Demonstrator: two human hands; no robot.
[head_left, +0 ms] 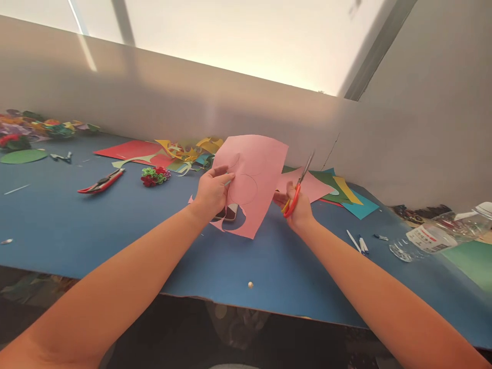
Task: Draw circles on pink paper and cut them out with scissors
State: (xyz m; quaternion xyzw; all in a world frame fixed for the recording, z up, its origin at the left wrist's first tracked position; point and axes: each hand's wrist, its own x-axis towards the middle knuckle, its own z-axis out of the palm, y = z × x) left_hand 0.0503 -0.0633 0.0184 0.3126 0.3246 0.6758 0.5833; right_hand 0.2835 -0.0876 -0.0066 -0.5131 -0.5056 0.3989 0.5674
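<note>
My left hand (213,188) grips a sheet of pink paper (261,174) by its left side, thumb on the near face. Pencilled circles show on the sheet, and round pieces are cut out along its lower left edge. Through the cut-out a phone (231,212) on the table is partly visible. To the right of the sheet, my right hand (298,207) holds scissors (295,197) with red and yellow handles, blades pointing up and apart from the paper. Some of its fingers are behind or beside the paper's right edge.
Red-handled pliers (101,182) and a quilled paper flower cluster (155,176) lie left on the blue table (134,230). Yellow scraps (180,149) and coloured sheets (359,205) lie behind. Pens (357,242) and a plastic bottle (434,237) are at right.
</note>
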